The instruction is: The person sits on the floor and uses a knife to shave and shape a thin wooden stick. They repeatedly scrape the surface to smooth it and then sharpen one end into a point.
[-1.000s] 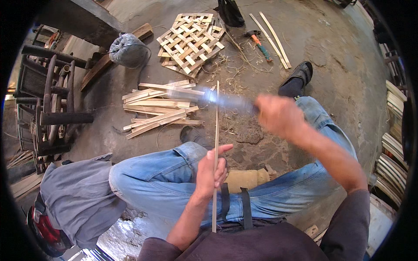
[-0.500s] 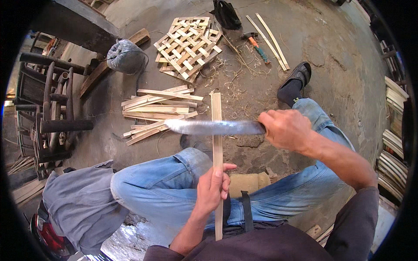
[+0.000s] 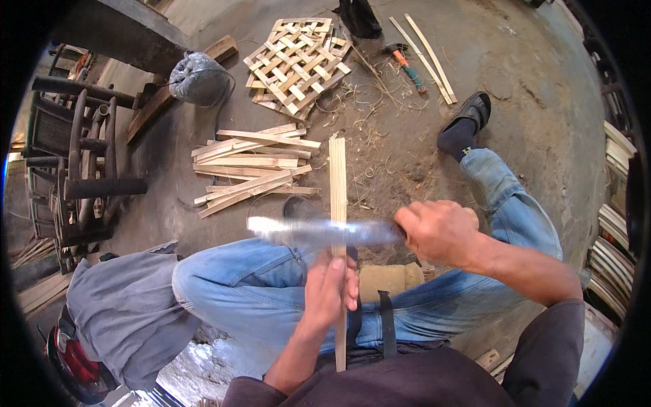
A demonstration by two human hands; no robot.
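Worn floor [image 3: 549,149] below; knife [image 3: 291,231] crosses the pale strip [image 3: 338,176] nearer the left hand [image 3: 327,292] than before, leaving less length between; strip ahead of torso [image 3: 407,380], left hand curled around it, right hand [image 3: 442,230] closed on knife

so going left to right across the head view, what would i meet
dark furniture frame of round poles, pile of short pale wooden strips, flat pale wooden strip in the left hand, bare right hand, stack of curved pale strips
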